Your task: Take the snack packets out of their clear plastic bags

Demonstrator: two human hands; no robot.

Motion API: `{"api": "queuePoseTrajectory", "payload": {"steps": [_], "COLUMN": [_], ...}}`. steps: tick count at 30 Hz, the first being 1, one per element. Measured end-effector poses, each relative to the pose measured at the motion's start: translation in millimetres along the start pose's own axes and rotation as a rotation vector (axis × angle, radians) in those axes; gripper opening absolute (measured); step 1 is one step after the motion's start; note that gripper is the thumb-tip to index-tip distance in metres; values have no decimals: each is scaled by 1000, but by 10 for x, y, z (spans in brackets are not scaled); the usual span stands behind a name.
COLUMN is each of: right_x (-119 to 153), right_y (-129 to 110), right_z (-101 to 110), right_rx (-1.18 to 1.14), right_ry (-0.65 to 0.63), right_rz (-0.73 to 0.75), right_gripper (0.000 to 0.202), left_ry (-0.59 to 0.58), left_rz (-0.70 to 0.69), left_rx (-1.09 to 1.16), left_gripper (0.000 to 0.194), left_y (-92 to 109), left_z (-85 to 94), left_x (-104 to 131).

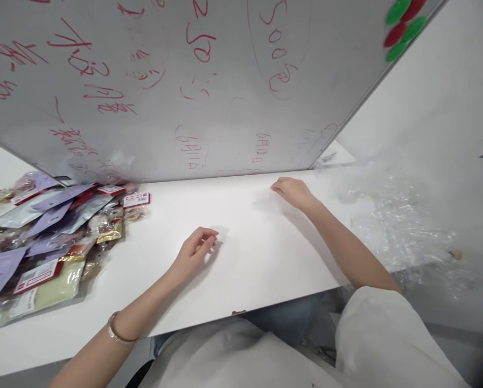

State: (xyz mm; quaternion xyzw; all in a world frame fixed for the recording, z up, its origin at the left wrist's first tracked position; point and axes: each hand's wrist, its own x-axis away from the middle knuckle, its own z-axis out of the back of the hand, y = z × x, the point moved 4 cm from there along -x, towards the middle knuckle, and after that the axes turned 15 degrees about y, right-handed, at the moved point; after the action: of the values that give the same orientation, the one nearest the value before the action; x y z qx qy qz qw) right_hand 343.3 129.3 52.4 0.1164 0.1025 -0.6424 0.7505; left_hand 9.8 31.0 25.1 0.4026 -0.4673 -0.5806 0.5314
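My left hand (196,248) hovers over the middle of the white table (233,269), its fingers loosely curved, thumb apart and nothing held. Farther right, close to the foot of the whiteboard, my right hand (292,191) has its fingers pinched together. A faint see-through sheet, apparently a clear plastic bag (265,201), hangs at those fingertips; its outline is hard to make out.
A whiteboard (225,118) with red handwriting stands along the table's back. Filled pouches and clear packets with red-edged labels form a pile (55,226) on the left. Crumpled clear plastic bags (398,226) cover the right end. Green and red magnets (405,27) cling to the board.
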Motion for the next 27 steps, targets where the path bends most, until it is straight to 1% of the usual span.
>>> {"api": "queuePoseTrajectory", "payload": {"steps": [1,2,3,4,5,6,7,9,10,11,12,13,14,15,16,18,21,23,25,27], "right_x": [-20,-6,49,142,258,385,517,778,889,979,1045,1085,1101,1096,1077,1011,869,756,631,481], "right_y": [-107,-253,-439,-669,-936,-1217,-1495,-1981,-2166,-2301,-2383,-2416,-2403,-2351,-2269,-2053,-1726,-1557,-1402,-1247], "right_z": [158,342,534,704,832,912,947,917,863,800,738,688,662,664,700,850,1163,1353,1469,1470], "right_rx": [-1,-7,-18,-42,-64,-68,-58,-23,-4,14,27,34,31,16,-12,-122,-388,-616,-882,-1121], "right_ry": [142,317,503,654,730,730,675,516,425,348,290,259,262,298,364,528,711,789,848,826], "right_rz": [-29,-52,-66,-46,12,79,142,257,306,343,369,383,387,380,365,319,205,93,-61,-218], "right_gripper": [40,42,44,46,47,49,51,50,50,51,52,54,55,56,56,54,42,32,26,23], "left_ry": [-2,-7,-19,-42,-71,-104,-131,-158,-155,-137,-109,-74,-41,-9,15,39,29,5,11,31], "left_rz": [-13,-20,-21,-21,-24,-28,-33,-13,26,82,143,196,235,255,256,223,175,156,127,76], "left_rx": [9,28,62,116,189,274,362,503,545,577,603,620,619,598,559,469,447,467,452,386], "left_gripper": [25,27,29,33,38,44,49,60,65,70,76,81,84,84,81,67,47,41,40,49], "left_y": [1,-6,-19,-34,-47,-56,-60,-62,-66,-71,-76,-80,-82,-83,-85,-88,-95,-100,-113,-135], "left_z": [6,13,18,19,17,15,16,38,59,92,136,191,252,313,369,442,433,389,373,400], "left_x": [0,-4,-11,-20,-28,-35,-40,-49,-55,-64,-77,-96,-120,-151,-184,-247,-288,-283,-280,-289]}}
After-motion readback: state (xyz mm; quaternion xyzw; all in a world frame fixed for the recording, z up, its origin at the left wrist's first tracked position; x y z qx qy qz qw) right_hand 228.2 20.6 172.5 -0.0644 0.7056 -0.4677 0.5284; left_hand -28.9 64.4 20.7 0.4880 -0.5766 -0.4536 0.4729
